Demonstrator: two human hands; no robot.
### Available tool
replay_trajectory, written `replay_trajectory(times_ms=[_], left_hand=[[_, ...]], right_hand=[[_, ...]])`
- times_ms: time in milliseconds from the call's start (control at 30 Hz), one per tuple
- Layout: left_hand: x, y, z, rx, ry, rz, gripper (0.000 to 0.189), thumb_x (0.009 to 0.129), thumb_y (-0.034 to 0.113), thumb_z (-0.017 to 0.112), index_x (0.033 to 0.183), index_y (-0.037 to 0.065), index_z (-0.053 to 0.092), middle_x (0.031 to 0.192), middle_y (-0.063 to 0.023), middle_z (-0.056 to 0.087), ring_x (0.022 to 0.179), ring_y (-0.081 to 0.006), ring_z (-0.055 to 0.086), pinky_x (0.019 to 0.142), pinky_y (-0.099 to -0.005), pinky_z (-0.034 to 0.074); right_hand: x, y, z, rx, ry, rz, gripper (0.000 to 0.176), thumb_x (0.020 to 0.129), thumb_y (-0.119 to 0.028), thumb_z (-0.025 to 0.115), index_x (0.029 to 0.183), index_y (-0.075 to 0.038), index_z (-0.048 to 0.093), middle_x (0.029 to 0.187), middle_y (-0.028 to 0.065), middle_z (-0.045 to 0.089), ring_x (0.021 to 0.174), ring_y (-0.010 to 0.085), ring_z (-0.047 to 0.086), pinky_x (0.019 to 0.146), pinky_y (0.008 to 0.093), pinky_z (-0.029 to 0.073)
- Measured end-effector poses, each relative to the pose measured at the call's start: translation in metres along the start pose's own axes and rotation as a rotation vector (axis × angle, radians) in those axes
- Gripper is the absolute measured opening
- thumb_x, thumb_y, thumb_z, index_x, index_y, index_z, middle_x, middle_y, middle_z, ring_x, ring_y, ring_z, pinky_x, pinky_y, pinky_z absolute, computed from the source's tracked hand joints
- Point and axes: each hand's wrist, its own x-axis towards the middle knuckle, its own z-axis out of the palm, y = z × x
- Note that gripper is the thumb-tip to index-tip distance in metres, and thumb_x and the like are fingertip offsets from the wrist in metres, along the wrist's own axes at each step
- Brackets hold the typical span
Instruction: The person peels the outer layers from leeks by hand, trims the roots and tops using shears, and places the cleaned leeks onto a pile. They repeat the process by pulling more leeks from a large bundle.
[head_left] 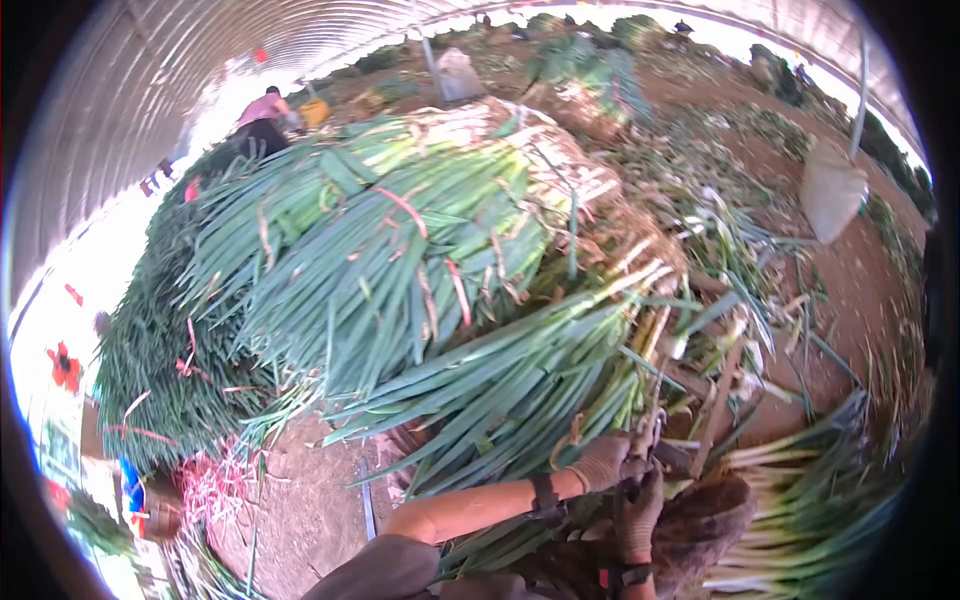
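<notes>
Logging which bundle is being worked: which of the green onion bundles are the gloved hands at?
The lowest bundle, its leaves fanning left, just below the big heap. The left hand and right hand meet at its root end.

the scallions (430, 260) run deep green in the leaves and white at the stalks, streaked with dry orange-brown strands. the left hand (600, 462) and right hand (640, 515) wear grey-tan gloves (590, 470) with black wrist straps (545, 497). the ground (300, 500) is reddish brown. a far person (262, 118) wears pink.
</notes>
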Motion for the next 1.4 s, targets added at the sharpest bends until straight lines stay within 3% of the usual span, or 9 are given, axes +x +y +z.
replay_trajectory(times_ms=[200,467,700,833,867,967,1133,1233,1400], left_hand=[[0.004,0.021,-0.005,-0.131,-0.056,-0.132,0.05,0.086,0.043,0.071,0.11,-0.001,0.063,0.088,-0.0212,0.066,0.083,-0.0398,0.064,0.078,-0.0437,0.05],[0.013,-0.013,-0.034,0.669,-0.157,-0.222,0.065,0.073,0.032,0.08,0.126,0.003,0.056,0.126,-0.0151,0.056,0.121,-0.0336,0.052,0.096,-0.0479,0.045],[0.042,-0.06,0.003,0.745,-0.182,-0.296,0.079,0.066,0.029,0.084,0.13,-0.001,0.05,0.121,-0.0181,0.061,0.114,-0.034,0.059,0.095,-0.0461,0.046],[0.056,-0.094,0.062,0.82,-0.048,-0.412,0.046,0.082,0.021,0.066,0.12,-0.003,0.056,0.119,-0.0212,0.061,0.11,-0.0355,0.062,0.08,-0.0468,0.054],[0.051,-0.102,0.075,1.036,0.017,-0.225,0.034,0.087,0.016,0.056,0.116,-0.002,0.058,0.104,-0.0231,0.066,0.094,-0.0356,0.068,0.072,-0.0468,0.056],[0.05,-0.077,0.064,0.516,-0.111,-0.467,0.038,0.087,0.014,0.057,0.122,-0.003,0.058,0.093,-0.0242,0.071,0.078,-0.0356,0.072,0.07,-0.048,0.055],[0.029,-0.123,0.074,0.593,0.12,-0.161,0.016,0.081,0.012,0.059,0.092,0.0,0.063,0.082,-0.0204,0.071,0.075,-0.0386,0.07,0.066,-0.0522,0.051],[0.019,-0.105,0.052,0.301,-0.208,-0.349,0.022,0.079,0.018,0.067,0.095,0.003,0.062,0.087,-0.0251,0.068,0.081,-0.0411,0.069,0.073,-0.0489,0.055],[-0.008,-0.071,0.031,0.137,-0.209,-0.527,0.025,0.082,0.019,0.066,0.102,0.003,0.062,0.093,-0.0276,0.067,0.097,-0.0455,0.064,0.085,-0.0515,0.051]], right_hand=[[0.002,-0.01,-0.001,0.112,-0.05,0.062,0.062,0.079,-0.002,0.068,0.137,0.003,0.047,0.116,0.0218,0.064,0.105,0.0277,0.066,0.087,0.0351,0.053],[0.004,-0.023,-0.023,0.144,-0.024,0.137,0.046,0.082,-0.01,0.071,0.124,0.005,0.059,0.095,0.0195,0.07,0.086,0.0239,0.07,0.078,0.0354,0.054],[-0.008,-0.043,-0.022,0.175,-0.195,0.094,0.055,0.075,-0.005,0.064,0.128,0.006,0.055,0.1,0.0155,0.07,0.087,0.0208,0.067,0.081,0.0342,0.053],[-0.001,-0.033,-0.024,0.03,-0.189,0.069,0.056,0.074,-0.004,0.062,0.129,0.005,0.054,0.101,0.0164,0.07,0.091,0.0225,0.067,0.082,0.0351,0.052],[0.001,-0.029,-0.025,0.007,-0.184,0.115,0.057,0.074,-0.003,0.062,0.129,0.005,0.054,0.102,0.017,0.07,0.092,0.0237,0.067,0.083,0.0354,0.052],[0.006,-0.004,-0.029,0.02,-0.05,0.028,0.051,0.08,-0.01,0.068,0.128,0.003,0.056,0.1,0.0231,0.07,0.093,0.0358,0.07,0.083,0.04,0.053],[-0.001,-0.054,-0.047,0.069,-0.118,0.135,0.05,0.08,-0.009,0.067,0.127,0.003,0.057,0.099,0.022,0.07,0.091,0.0328,0.07,0.081,0.0384,0.053],[-0.016,-0.056,-0.054,-0.028,-0.153,0.229,0.048,0.081,-0.015,0.068,0.124,0.003,0.058,0.096,0.0236,0.07,0.089,0.0353,0.071,0.079,0.0402,0.054],[-0.044,-0.048,-0.057,-0.173,-0.245,0.319,0.046,0.082,-0.021,0.07,0.121,0.002,0.059,0.091,0.0289,0.067,0.088,0.0449,0.067,0.074,0.0464,0.054]])
